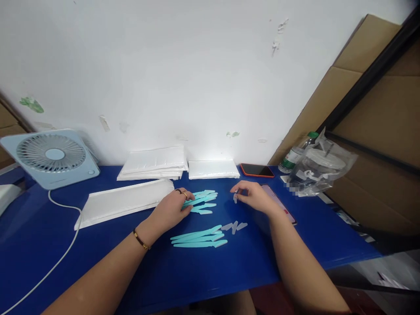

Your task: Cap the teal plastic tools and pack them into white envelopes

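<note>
Blue cloth covered the work table [49,245], which stood against a scuffed white wall. Taking the further heap of slim turquoise plastic razors [201,202] at the table's centre as landmark: your left hand [172,209] lay on the heap's left end, fingers curled loosely over the handles, touching them rather than lifting any. Your right hand [254,196] hovered just right of the heap, thumb and forefinger pinched narrow on one small translucent grey blade cap [235,198].

Nearer you than the heap, a second group of turquoise razors [198,238] lay side by side, with three loose grey caps [234,226] just beside their right ends. By my judgement the capping was at an early stage: those caps lay loose, and whether any razor already wore one could not be told.

Left of the heap lay a long white padded mailer [124,202], matte and soft-edged; behind the heap, stacked white mailers [154,164]. Far left stood a pale blue square fan [52,157] with a white cord. Right of the heap lay a dark phone in an orange case [257,170], and beyond it a crinkled clear plastic bag [323,168] beside a bottle.
</note>
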Demonstrator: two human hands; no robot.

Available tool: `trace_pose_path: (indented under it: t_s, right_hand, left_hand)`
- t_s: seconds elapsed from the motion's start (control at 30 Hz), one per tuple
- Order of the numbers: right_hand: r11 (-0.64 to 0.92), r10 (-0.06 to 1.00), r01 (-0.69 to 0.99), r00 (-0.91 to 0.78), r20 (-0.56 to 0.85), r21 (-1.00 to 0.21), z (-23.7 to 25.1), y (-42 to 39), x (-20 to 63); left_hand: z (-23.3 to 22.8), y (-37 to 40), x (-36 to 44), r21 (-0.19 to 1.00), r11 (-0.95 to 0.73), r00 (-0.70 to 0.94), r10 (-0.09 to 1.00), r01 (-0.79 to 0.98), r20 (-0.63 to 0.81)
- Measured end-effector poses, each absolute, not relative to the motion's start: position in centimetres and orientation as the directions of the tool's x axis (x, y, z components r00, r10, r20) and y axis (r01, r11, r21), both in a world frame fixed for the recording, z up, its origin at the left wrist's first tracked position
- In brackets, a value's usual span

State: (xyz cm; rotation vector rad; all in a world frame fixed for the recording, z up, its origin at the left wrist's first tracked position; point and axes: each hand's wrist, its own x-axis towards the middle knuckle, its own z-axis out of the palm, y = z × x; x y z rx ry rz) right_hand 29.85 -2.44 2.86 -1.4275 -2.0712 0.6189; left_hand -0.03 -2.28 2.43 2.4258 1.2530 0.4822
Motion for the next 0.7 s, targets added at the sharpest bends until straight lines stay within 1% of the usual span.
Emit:
trace_pose_path:
  t_s: [0.07, 0.13, 0.2, 0.3, 0.33, 0.37, 0.4, 0.5, 0.57, 0.63, 0.7]
  right_hand:
    - [0.396, 0.913, 0.752, -0.382, 0.141, -0.527, 2.8, -2.3, 30.6]
    - [0.406, 0.903, 0.784, -0.422, 0.077, -0.469, 2.5, -2.2, 30.6]
    - [0.393, 0.908, 0.819, -0.416, 0.039, -0.418, 2.1, -1.9, 30.1]
    - [0.386, 0.919, 0.863, -0.389, 0.059, -0.325, 1.8, -1.7, 29.2]
    - [0.391, 0.919, 0.864, -0.388, 0.076, -0.317, 1.8, -1.8, 28.9]
    - [0.398, 0.916, 0.852, -0.391, 0.094, -0.339, 1.9, -1.9, 28.7]
    - [0.408, 0.911, 0.826, -0.398, 0.109, -0.389, 2.0, -2.0, 28.5]
    - [0.395, 0.895, 0.665, -0.435, 0.1, -0.634, 2.6, -2.8, 28.0]
    - [0.343, 0.883, 0.559, -0.466, 0.055, -0.755, 2.9, -3.2, 27.7]
    - [0.315, 0.866, 0.494, -0.499, 0.033, -0.811, 3.0, -3.5, 27.3]
    - [0.325, 0.852, 0.454, -0.521, 0.048, -0.83, 3.0, -3.5, 27.0]
  left_hand:
    - [2.7, -2.9, 0.2, 0.486, -0.573, 0.622, 0.78, 0.66, 0.075]
    - [2.9, -3.6, 0.5, 0.503, -0.596, 0.698, 0.716, 0.626, -0.021]
    - [3.0, -4.2, 0.9, 0.49, -0.618, 0.738, 0.67, 0.615, -0.08]
    - [2.9, -4.5, 1.4, 0.435, -0.635, 0.733, 0.675, 0.638, -0.09]
    - [2.8, -4.5, 1.4, 0.418, -0.637, 0.727, 0.681, 0.648, -0.087]
    - [2.7, -4.5, 1.5, 0.401, -0.64, 0.721, 0.688, 0.656, -0.082]
    - [2.7, -4.4, 1.5, 0.385, -0.644, 0.717, 0.694, 0.661, -0.072]
    - [2.8, -3.9, 1.3, 0.344, -0.644, 0.69, 0.723, 0.684, -0.019]
    - [3.0, -3.6, 1.1, 0.332, -0.629, 0.663, 0.748, 0.703, 0.014]
    - [3.3, -3.3, 1.0, 0.338, -0.61, 0.643, 0.766, 0.717, 0.02]
    - [3.6, -3.2, 1.0, 0.353, -0.597, 0.633, 0.774, 0.721, 0.018]
